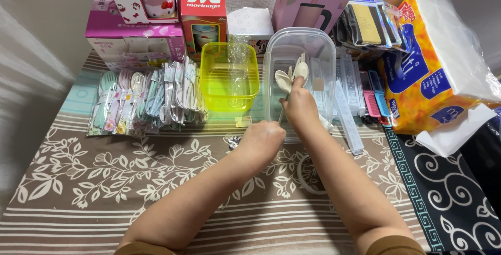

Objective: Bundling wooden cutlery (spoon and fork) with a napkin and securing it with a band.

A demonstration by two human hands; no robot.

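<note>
1. A bunch of white plastic spoons is gripped tightly by the right hand, inside the clear box.
2. The near rim of the clear box is touched by the left hand, curled shut.
3. A yellow tub is seen just left of the clear box.

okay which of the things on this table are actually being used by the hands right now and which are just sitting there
In use:
right hand gripping a bunch of white plastic spoons
clear plastic container that the spoons are held in
left hand at the container's near edge

Lying about:
yellow container
wrapped cutlery sets
gift boxes
orange tissue pack
tape ring
</note>
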